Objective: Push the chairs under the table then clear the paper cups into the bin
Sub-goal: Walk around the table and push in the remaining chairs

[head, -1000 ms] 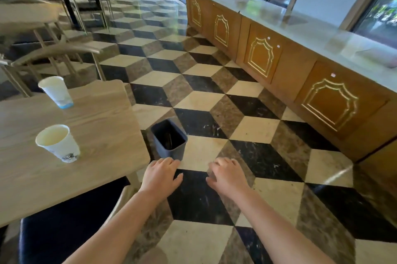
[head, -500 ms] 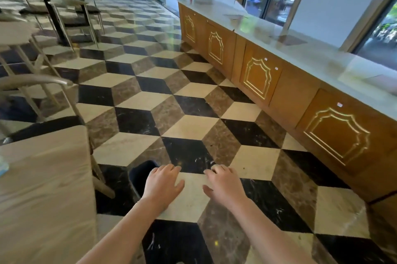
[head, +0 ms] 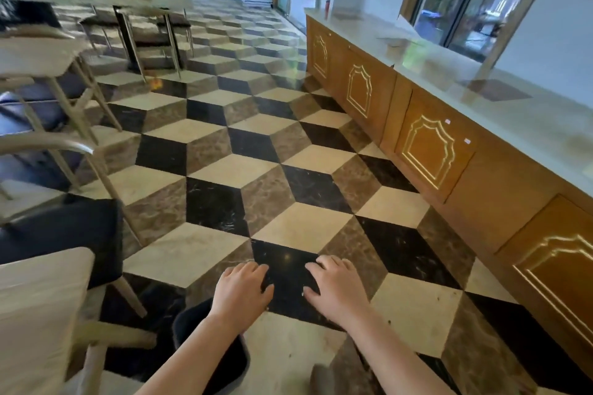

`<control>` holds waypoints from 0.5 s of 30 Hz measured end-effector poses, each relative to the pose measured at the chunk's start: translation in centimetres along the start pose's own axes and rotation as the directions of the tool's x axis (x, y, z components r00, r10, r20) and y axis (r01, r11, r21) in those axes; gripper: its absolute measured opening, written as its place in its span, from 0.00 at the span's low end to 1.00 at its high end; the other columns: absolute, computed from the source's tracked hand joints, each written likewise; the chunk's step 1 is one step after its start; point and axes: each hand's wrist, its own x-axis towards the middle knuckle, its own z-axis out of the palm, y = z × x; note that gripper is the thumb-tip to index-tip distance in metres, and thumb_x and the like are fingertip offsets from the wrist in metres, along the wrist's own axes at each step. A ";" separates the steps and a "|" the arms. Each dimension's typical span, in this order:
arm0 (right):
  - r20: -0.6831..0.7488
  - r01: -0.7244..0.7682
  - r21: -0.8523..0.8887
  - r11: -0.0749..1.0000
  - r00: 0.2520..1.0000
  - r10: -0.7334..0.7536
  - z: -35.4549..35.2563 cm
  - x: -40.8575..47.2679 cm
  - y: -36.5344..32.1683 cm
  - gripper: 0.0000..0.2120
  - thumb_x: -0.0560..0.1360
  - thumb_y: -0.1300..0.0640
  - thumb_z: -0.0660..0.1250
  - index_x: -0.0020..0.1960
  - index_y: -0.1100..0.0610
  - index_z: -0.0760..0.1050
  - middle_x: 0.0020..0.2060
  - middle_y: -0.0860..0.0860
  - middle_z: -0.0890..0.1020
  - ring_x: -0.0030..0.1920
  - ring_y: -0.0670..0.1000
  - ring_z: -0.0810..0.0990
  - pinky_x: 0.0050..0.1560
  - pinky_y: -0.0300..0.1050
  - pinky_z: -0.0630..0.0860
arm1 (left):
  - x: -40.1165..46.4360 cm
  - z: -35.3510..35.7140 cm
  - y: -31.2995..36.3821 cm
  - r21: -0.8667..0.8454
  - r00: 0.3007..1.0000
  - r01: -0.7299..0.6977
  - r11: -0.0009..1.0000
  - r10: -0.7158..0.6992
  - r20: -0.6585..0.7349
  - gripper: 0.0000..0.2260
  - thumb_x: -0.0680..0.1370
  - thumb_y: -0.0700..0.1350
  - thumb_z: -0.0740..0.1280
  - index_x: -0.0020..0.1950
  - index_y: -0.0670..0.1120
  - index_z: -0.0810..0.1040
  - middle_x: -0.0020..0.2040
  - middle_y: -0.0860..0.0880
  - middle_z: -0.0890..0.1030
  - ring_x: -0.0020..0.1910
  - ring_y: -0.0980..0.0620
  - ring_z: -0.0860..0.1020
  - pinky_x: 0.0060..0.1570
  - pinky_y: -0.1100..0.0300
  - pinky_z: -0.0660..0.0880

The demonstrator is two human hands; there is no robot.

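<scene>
Both my hands hang empty in front of me over the tiled floor, my left hand [head: 241, 291] and my right hand [head: 335, 290], palms down with the fingers loosely curled. A dark bin [head: 224, 365] stands on the floor right under my left forearm, which covers much of it. The corner of the light wooden table [head: 38, 314] fills the lower left. Beyond it stands a chair [head: 64, 227] with a dark seat and a curved wooden backrest, its seat close to the table's end. No paper cups are in view.
A long wooden cabinet with a pale countertop [head: 449, 144] runs along the right side. More chairs and tables [head: 48, 73] crowd the far left. The chequered floor [head: 272, 169] runs between them towards a doorway at the back.
The view has swung right and forward: both cups and most of the table have left the view, and the bin has slid from ahead of my hands to under my left forearm.
</scene>
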 end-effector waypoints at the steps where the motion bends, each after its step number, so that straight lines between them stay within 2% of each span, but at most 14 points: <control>1: 0.004 0.019 -0.001 1.000 1.000 -0.019 -0.2 2.2 1.2 0.21 0.77 0.44 0.60 0.67 0.50 0.69 0.65 0.51 0.73 0.66 0.52 0.68 0.67 0.50 0.62 | 1.9 0.1 0.1 -0.005 1.000 0.019 1.000 -0.019 -0.014 0.19 0.78 0.58 0.57 0.67 0.54 0.69 0.65 0.55 0.73 0.63 0.55 0.70 0.65 0.58 0.65; 8: 0.086 0.246 -0.054 0.968 0.967 -0.241 -3.6 17.0 7.0 0.21 0.77 0.44 0.58 0.66 0.53 0.70 0.64 0.53 0.73 0.63 0.55 0.69 0.61 0.51 0.67 | 13.1 -1.0 0.1 -0.044 0.967 0.214 0.976 -0.218 -0.135 0.18 0.77 0.57 0.59 0.64 0.53 0.73 0.61 0.55 0.77 0.60 0.54 0.74 0.61 0.57 0.68; 11: 0.103 0.372 -0.047 0.927 0.925 -0.366 -3.9 22.7 7.1 0.20 0.77 0.46 0.59 0.65 0.55 0.70 0.63 0.54 0.73 0.62 0.56 0.70 0.61 0.51 0.67 | 16.5 -1.7 -1.0 -0.070 0.925 0.306 0.950 -0.314 -0.213 0.16 0.75 0.55 0.65 0.59 0.50 0.78 0.54 0.52 0.81 0.54 0.50 0.78 0.54 0.54 0.72; 15: 0.088 0.510 -0.023 0.860 0.858 -0.507 -2.7 29.2 5.7 0.20 0.76 0.46 0.61 0.62 0.57 0.73 0.59 0.56 0.76 0.60 0.57 0.72 0.60 0.53 0.68 | 20.2 -1.7 -4.2 -0.057 0.868 0.436 0.898 -0.437 -0.237 0.16 0.72 0.54 0.70 0.56 0.48 0.80 0.51 0.50 0.83 0.50 0.49 0.80 0.50 0.52 0.75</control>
